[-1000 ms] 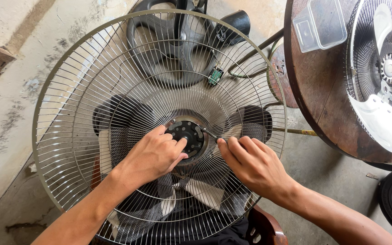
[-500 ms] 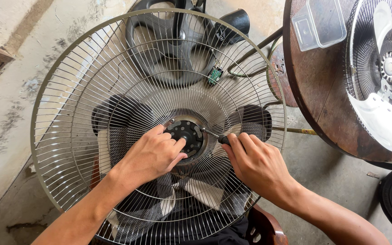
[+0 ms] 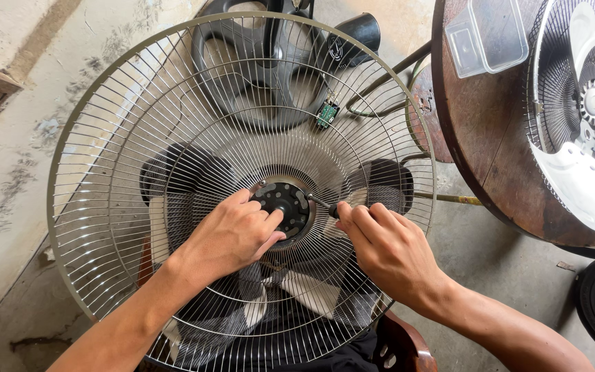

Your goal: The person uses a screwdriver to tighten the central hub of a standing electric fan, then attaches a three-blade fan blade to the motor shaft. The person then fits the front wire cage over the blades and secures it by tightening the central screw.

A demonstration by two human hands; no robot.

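Note:
A large round wire fan guard (image 3: 173,124) lies tilted across my lap, filling the middle of the head view. At its centre sits a black plastic hub (image 3: 287,203). My left hand (image 3: 232,234) rests on the wires with fingers curled against the hub's left side, holding it. My right hand (image 3: 387,251) grips a thin screwdriver (image 3: 320,204), its metal tip touching the hub's right edge.
A black plastic fan base (image 3: 263,76) and a small green circuit board (image 3: 326,114) lie on the concrete floor beyond the guard. To the right stands a round wooden table (image 3: 480,145) with a clear plastic box (image 3: 487,34) and another fan (image 3: 580,117) with white blades.
My right hand's fingers have shifted slightly on the screwdriver handle, turning it. My left hand and the guard have stayed in place.

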